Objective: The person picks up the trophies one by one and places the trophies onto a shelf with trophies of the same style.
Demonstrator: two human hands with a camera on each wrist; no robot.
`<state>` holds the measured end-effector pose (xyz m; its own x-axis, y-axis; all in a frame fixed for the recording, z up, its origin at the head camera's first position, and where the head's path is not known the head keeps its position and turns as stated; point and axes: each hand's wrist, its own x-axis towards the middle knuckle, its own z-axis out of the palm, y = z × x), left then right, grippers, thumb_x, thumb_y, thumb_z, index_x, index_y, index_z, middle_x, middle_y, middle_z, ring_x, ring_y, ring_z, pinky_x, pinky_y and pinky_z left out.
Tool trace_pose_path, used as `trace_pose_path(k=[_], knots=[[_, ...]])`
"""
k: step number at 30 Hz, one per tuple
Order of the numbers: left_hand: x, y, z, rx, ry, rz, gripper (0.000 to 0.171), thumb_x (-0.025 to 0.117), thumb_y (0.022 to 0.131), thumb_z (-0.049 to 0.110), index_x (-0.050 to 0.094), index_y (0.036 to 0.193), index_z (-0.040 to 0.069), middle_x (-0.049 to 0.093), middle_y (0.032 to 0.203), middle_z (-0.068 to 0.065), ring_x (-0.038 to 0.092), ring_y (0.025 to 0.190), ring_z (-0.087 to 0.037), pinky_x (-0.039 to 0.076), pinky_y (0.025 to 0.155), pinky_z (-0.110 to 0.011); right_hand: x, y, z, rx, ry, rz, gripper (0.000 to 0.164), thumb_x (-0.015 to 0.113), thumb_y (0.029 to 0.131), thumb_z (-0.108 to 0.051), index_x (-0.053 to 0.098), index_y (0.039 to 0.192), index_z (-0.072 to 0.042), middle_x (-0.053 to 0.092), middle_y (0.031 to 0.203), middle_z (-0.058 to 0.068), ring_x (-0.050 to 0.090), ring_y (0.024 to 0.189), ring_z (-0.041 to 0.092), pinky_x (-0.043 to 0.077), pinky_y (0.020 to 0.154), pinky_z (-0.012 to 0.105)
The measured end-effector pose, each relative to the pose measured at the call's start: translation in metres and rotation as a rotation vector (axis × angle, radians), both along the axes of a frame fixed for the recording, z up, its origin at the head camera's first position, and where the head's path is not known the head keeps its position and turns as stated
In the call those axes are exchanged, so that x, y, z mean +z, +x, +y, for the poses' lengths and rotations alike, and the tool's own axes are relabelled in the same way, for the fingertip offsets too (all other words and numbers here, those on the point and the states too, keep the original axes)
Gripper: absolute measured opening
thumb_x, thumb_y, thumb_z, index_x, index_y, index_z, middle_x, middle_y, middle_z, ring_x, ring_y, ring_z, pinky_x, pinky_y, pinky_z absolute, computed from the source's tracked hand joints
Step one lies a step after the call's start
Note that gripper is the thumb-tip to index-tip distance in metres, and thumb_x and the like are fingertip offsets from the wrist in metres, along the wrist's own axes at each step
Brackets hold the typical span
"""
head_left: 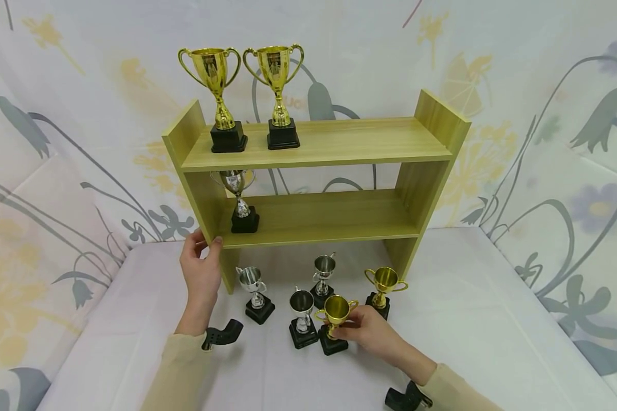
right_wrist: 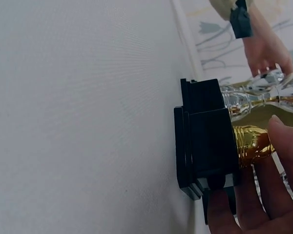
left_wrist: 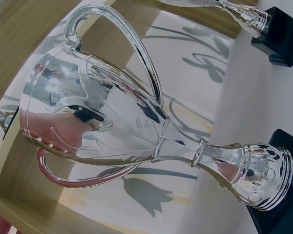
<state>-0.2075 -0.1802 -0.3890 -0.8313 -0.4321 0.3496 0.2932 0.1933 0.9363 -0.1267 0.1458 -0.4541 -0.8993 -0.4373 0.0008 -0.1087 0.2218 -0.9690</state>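
Gold two-handled trophy on black square base (head_left: 336, 310): head view has it in front of the pale wooden two-tier shelf (head_left: 319, 140), right hand (head_left: 372, 332) pinching its stem. Left hand (head_left: 200, 277) grips the shelf's left upright. Risk: a sideways pull could knock the silver two-handled trophy on black base (head_left: 301, 302) just left of it. Long axis near upright, mouth up, handles out left and right.

Left wrist: mirror-bright silver cup (left_wrist: 93, 117) fills frame; grip unreadable there.

Right wrist: thumb and fingers round gold stem; can't tell if base touches white cloth (right_wrist: 88, 117). Low pinch may let it tip.
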Motion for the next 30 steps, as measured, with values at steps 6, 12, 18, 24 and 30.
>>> trace_pose_path(k=[6,12,18,24,30], knots=[[0.0011,0.0010,0.0005,0.017,-0.002,-0.025,0.030,0.060,0.098,0.014,0.059,0.124,0.000,0.053,0.106,0.000,0.052,0.108,-0.012,0.046,0.086,-0.026,-0.0027,0.0012,0.0016,0.002,-0.043,-0.004,0.026,0.073,0.086,-0.002,0.070,0.111,0.007,0.070,0.110,0.016,0.067,0.105,0.027,0.051,0.092,0.030],[0.0028,0.0015,0.0005,0.009,0.005,-0.017,0.029,0.060,0.098,0.013,0.059,0.123,0.000,0.053,0.105,-0.001,0.052,0.107,-0.013,0.046,0.086,-0.026,-0.0037,0.0012,0.0011,0.006,-0.043,0.003,0.026,0.073,0.087,-0.001,0.069,0.111,0.008,0.071,0.109,0.017,0.068,0.103,0.022,0.052,0.091,0.030],[0.0003,0.0002,-0.0003,0.012,-0.010,-0.030,0.030,0.060,0.098,0.014,0.058,0.125,0.001,0.052,0.106,-0.001,0.051,0.107,-0.012,0.046,0.085,-0.026,-0.0041,0.0014,0.0007,0.002,-0.040,0.006,0.027,0.073,0.087,-0.001,0.069,0.111,0.009,0.071,0.109,0.017,0.068,0.103,0.024,0.052,0.090,0.030],[-0.0002,0.0005,-0.0005,0.013,-0.007,-0.040,0.030,0.060,0.098,0.015,0.058,0.124,0.002,0.052,0.106,0.000,0.051,0.107,-0.012,0.046,0.087,-0.029,-0.0039,0.0021,0.0008,0.006,-0.055,0.014,0.026,0.072,0.086,0.001,0.069,0.111,0.010,0.070,0.108,0.019,0.068,0.102,0.022,0.052,0.089,0.030],[-0.0002,0.0000,-0.0003,0.018,-0.016,-0.044,0.031,0.059,0.098,0.016,0.058,0.125,0.002,0.052,0.107,0.001,0.051,0.109,-0.012,0.046,0.089,-0.032,-0.0033,0.0032,0.0016,0.009,-0.069,0.034,0.026,0.072,0.086,0.001,0.068,0.110,0.011,0.071,0.108,0.021,0.068,0.100,0.016,0.052,0.090,0.029]])
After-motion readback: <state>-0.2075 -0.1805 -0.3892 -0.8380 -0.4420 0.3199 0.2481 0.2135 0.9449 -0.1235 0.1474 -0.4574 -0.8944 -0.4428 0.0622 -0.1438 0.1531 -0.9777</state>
